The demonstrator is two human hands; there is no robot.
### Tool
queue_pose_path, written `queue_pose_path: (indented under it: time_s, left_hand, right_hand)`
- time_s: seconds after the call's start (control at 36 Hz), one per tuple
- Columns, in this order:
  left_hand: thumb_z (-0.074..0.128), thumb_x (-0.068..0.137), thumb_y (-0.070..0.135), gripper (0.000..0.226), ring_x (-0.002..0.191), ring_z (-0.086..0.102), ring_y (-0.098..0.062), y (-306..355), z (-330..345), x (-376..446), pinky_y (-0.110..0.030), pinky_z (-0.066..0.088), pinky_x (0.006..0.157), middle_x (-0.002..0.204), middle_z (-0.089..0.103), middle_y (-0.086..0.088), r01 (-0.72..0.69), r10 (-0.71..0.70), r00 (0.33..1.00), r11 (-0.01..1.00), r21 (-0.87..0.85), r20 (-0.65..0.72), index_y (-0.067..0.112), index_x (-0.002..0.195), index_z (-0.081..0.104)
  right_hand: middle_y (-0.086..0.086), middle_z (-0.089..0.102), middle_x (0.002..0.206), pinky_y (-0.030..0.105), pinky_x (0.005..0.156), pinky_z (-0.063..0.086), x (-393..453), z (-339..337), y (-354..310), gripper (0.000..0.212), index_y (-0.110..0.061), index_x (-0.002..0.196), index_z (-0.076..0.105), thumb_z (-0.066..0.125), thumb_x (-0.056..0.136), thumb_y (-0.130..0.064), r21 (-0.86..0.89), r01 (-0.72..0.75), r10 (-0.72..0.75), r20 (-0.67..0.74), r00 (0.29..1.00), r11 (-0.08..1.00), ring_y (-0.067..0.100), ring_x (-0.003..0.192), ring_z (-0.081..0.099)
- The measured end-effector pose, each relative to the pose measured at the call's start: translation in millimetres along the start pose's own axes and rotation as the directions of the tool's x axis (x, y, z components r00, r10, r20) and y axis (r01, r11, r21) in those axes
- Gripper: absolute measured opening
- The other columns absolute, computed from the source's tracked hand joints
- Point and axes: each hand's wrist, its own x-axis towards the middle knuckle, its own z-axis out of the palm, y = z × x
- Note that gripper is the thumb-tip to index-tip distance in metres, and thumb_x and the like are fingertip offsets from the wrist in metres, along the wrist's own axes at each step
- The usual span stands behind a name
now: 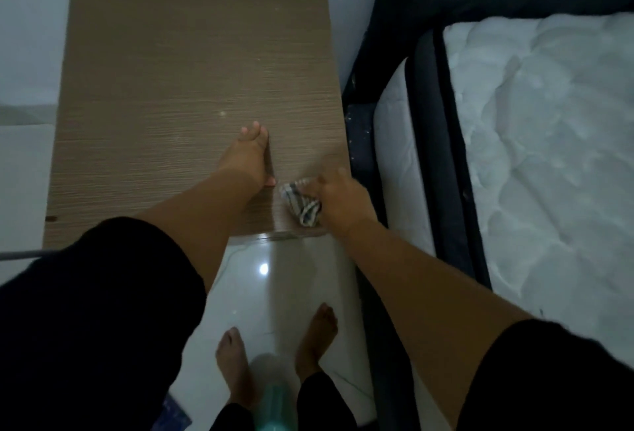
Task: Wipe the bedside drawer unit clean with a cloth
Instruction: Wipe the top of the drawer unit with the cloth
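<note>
The bedside drawer unit point(164, 87) shows its brown wood-grain top from above, with a few pale specks on it. My left hand point(248, 154) rests flat on the top near its front right part, fingers straight. My right hand point(339, 199) grips a bunched striped cloth point(300, 201) against the front right corner of the top. That hand is a little blurred.
A bed with a white quilted mattress point(549, 156) in a dark frame point(360, 142) stands close on the right. White walls lie behind and to the left. My bare feet point(274, 355) stand on glossy white tiles below the unit. A teal object point(274, 399) lies near them.
</note>
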Motion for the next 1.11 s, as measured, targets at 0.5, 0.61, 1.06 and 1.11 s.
queue_pose_path:
  time_s: [0.5,0.61,1.06,1.11]
  left_hand:
    - [0.075,0.078,0.029,0.109,0.15,0.0,-0.024,45.6,-5.2,-12.5,-0.035,0.01,0.12,0.162,-0.006,-0.004,-0.062,0.06,0.998,0.994,0.091,0.029,0.009,0.153,-0.001]
    - [0.077,0.078,0.024,0.113,0.149,-0.005,-0.025,55.5,-0.1,-4.4,-0.037,0.012,0.121,0.161,-0.013,-0.007,-0.065,0.06,0.997,0.991,0.116,0.049,0.008,0.152,-0.007]
    - [0.071,0.082,0.019,0.109,0.149,-0.011,-0.023,59.2,6.2,0.8,-0.033,0.007,0.12,0.159,-0.019,-0.006,-0.034,0.024,0.997,0.99,0.137,0.073,0.009,0.152,-0.012]
    - [0.071,0.081,0.019,0.109,0.149,-0.011,-0.023,58.9,5.2,2.1,-0.033,0.007,0.12,0.159,-0.019,-0.006,-0.032,0.023,0.997,0.991,0.132,0.072,0.009,0.152,-0.012]
  right_hand:
    - [0.012,0.06,0.108,0.037,0.085,0.05,-0.9,-49.1,26.8,0.025,-0.013,0.111,0.067,0.057,0.088,-0.012,0.091,-0.102,0.121,-0.244,0.962,0.991,0.028,0.099,0.059]
    - [0.014,0.062,0.108,0.038,0.084,0.05,43.8,-60.2,47.2,0.028,-0.011,0.112,0.067,0.054,0.092,-0.026,0.094,-0.114,0.138,-0.324,0.936,0.989,0.03,0.1,0.061]
    - [0.012,0.052,0.135,0.034,0.102,0.042,139.4,-86.7,73.1,0.042,-0.025,0.135,0.052,0.041,0.097,-0.011,0.111,-0.105,0.116,-0.096,0.989,0.988,0.028,0.121,0.05]
    - [0.013,0.055,0.131,0.035,0.1,0.045,145.2,-81.4,72.8,0.038,-0.016,0.13,0.057,0.04,0.097,-0.01,0.124,-0.142,0.158,-0.131,0.979,0.982,0.028,0.119,0.053]
